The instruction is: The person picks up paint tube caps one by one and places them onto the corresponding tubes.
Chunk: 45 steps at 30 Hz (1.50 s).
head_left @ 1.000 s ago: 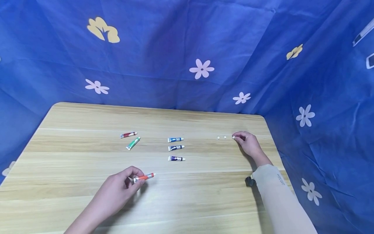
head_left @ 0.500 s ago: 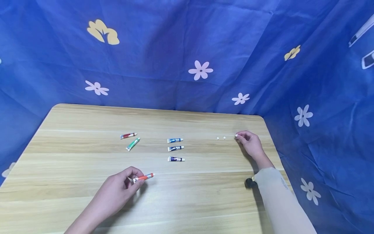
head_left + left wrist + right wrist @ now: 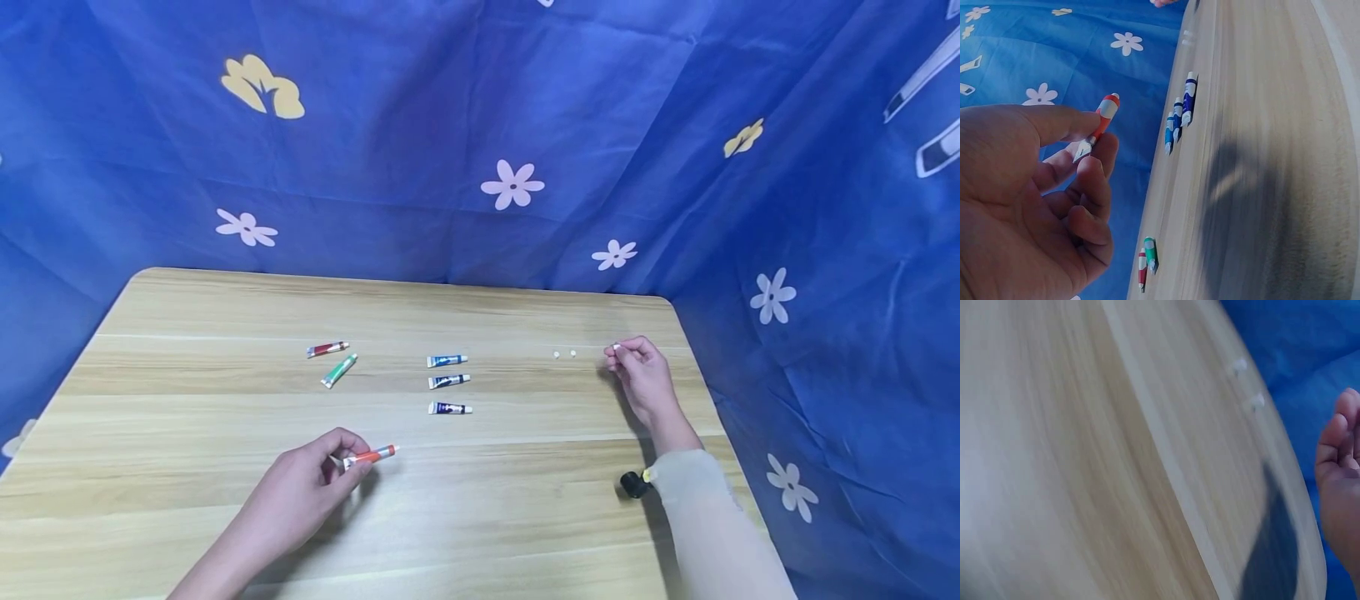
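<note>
My left hand (image 3: 300,483) pinches an orange paint tube (image 3: 371,456) between thumb and fingers above the near table. Its narrow white tip points right; in the left wrist view the orange tube (image 3: 1105,115) tilts upward. Over the far right of the table, my right hand (image 3: 647,383) pinches a small white cap (image 3: 617,347) at its fingertips. Two similar white caps (image 3: 557,355) lie to its left. In the right wrist view only part of the right hand (image 3: 1341,469) shows at the edge, and its cap cannot be made out.
Three blue-toned paint tubes (image 3: 449,381) lie in a column mid-table. Left of them are a green tube (image 3: 340,371) and a red tube (image 3: 327,349). Blue flowered cloth (image 3: 405,167) hangs behind the wooden table (image 3: 510,517) and along its right side.
My right hand has picked the third white cap up from the row and moved slightly right, turning at the wrist. The left hand holds the orange tube almost still.
</note>
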Tool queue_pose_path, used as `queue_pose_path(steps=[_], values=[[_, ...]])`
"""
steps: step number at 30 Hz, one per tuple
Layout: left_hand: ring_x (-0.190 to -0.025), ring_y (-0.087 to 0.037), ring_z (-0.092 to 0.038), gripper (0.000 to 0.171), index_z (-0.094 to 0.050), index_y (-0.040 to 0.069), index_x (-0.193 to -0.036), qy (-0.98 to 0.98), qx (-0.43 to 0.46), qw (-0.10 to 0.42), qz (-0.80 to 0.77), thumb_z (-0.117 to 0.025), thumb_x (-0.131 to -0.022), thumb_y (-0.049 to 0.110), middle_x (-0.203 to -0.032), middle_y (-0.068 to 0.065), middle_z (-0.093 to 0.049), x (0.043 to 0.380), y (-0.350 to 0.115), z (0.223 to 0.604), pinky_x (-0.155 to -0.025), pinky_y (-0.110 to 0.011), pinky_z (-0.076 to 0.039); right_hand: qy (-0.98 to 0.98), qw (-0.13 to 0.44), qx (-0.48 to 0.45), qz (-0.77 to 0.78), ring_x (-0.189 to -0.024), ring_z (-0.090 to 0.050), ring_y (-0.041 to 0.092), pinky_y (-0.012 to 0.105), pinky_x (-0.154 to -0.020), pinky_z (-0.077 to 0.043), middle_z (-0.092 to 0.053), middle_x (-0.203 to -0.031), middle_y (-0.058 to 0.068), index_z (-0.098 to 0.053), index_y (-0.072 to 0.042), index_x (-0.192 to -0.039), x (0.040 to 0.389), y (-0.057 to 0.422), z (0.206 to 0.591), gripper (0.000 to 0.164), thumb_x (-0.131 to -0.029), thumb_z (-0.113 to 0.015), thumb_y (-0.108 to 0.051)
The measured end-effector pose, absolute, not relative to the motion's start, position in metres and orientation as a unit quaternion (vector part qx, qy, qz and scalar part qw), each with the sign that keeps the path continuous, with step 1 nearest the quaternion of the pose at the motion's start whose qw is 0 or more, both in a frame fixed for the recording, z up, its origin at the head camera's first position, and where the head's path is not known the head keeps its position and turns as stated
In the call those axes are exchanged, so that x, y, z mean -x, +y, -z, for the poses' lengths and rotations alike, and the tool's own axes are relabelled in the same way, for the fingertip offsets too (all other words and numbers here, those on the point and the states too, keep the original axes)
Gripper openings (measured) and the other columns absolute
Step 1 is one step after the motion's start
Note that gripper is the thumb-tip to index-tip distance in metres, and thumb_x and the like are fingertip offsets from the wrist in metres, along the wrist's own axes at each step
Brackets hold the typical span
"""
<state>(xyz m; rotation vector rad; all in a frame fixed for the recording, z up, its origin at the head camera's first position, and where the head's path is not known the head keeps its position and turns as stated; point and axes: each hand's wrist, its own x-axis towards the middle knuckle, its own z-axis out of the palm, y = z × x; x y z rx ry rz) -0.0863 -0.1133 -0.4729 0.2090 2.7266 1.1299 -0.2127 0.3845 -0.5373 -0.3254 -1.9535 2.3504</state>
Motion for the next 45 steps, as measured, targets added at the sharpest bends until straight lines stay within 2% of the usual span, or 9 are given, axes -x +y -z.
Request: queue_pose_path(steps=[6, 12, 18, 24, 27, 31, 40, 45], values=[[-0.056, -0.003, -0.043, 0.008, -0.071, 0.031, -0.105, 0.915, -0.065, 0.103, -0.384, -0.078, -0.102, 0.032, -0.066, 0.011, -0.054, 0.087, -0.113, 0.474, -0.053, -0.024, -0.038, -0.557, 0.032, 0.097, -0.824, -0.077, -0.067, 0.007, 0.018, -0.074, -0.057, -0.074, -0.087, -0.003, -0.066, -0.017, -0.091, 0.202, 0.371, 0.534, 0.031, -0.109, -0.053, 0.003], [-0.057, -0.002, -0.043, 0.008, -0.071, 0.031, -0.105, 0.914, -0.065, 0.106, -0.387, -0.077, -0.102, 0.034, -0.066, 0.011, -0.054, 0.087, -0.112, 0.475, -0.054, -0.024, -0.038, -0.482, 0.020, 0.057, -0.874, -0.082, -0.069, 0.009, 0.020, -0.076, -0.057, -0.076, -0.090, -0.001, -0.076, -0.012, -0.099, 0.184, 0.355, 0.535, 0.028, -0.111, -0.053, 0.001], [-0.057, -0.003, -0.044, 0.008, -0.071, 0.030, -0.107, 0.910, -0.064, 0.107, -0.395, -0.076, -0.102, 0.035, -0.067, 0.010, -0.055, 0.088, -0.113, 0.479, -0.054, -0.025, -0.038, -0.432, 0.023, 0.037, -0.901, -0.086, -0.071, 0.010, 0.020, -0.079, -0.057, -0.077, -0.095, 0.001, -0.079, -0.008, -0.107, 0.165, 0.337, 0.534, 0.026, -0.111, -0.054, -0.001], [-0.059, -0.006, -0.048, 0.013, -0.073, 0.030, -0.116, 0.881, -0.042, 0.146, -0.447, -0.073, -0.104, 0.037, -0.071, 0.005, -0.057, 0.093, -0.120, 0.492, -0.056, -0.027, -0.040, -0.405, 0.027, 0.009, -0.914, -0.092, -0.072, 0.013, 0.021, -0.085, -0.059, -0.077, -0.101, 0.004, -0.077, -0.006, -0.111, 0.148, 0.324, 0.531, 0.030, -0.112, -0.048, 0.002], [-0.059, -0.007, -0.048, 0.019, -0.074, 0.025, -0.122, 0.867, -0.021, 0.168, -0.468, -0.072, -0.106, 0.034, -0.076, 0.002, -0.059, 0.094, -0.121, 0.495, -0.056, -0.027, -0.042, -0.394, 0.026, -0.016, -0.919, -0.096, -0.073, 0.015, 0.022, -0.089, -0.060, -0.077, -0.106, 0.007, -0.076, -0.005, -0.112, 0.140, 0.318, 0.533, 0.034, -0.113, -0.043, 0.004], [-0.061, -0.008, -0.050, 0.024, -0.073, 0.020, -0.129, 0.849, -0.001, 0.190, -0.492, -0.069, -0.108, 0.030, -0.080, -0.003, -0.063, 0.092, -0.117, 0.493, -0.058, -0.028, -0.043, -0.383, 0.025, -0.039, -0.923, -0.101, -0.074, 0.016, 0.024, -0.093, -0.061, -0.078, -0.111, 0.008, -0.074, -0.004, -0.116, 0.127, 0.308, 0.535, 0.034, -0.113, -0.042, 0.006], [-0.058, -0.008, -0.049, 0.022, -0.074, 0.020, -0.124, 0.837, 0.010, 0.188, -0.514, -0.075, -0.103, 0.027, -0.074, 0.000, -0.059, 0.085, -0.104, 0.492, -0.058, -0.027, -0.044, -0.379, -0.005, -0.083, -0.921, -0.106, -0.074, 0.013, 0.023, -0.097, -0.060, -0.080, -0.114, 0.005, -0.077, -0.006, -0.126, 0.098, 0.275, 0.545, 0.040, -0.111, -0.042, 0.008], [-0.061, -0.008, -0.052, 0.022, -0.072, 0.017, -0.123, 0.823, 0.015, 0.189, -0.535, -0.076, -0.103, 0.024, -0.080, -0.003, -0.065, 0.083, -0.098, 0.492, -0.059, -0.026, -0.046, -0.400, -0.019, -0.070, -0.914, -0.106, -0.074, 0.010, 0.021, -0.097, -0.060, -0.080, -0.114, 0.002, -0.078, -0.008, -0.125, 0.087, 0.260, 0.551, 0.040, -0.110, -0.046, 0.010]])
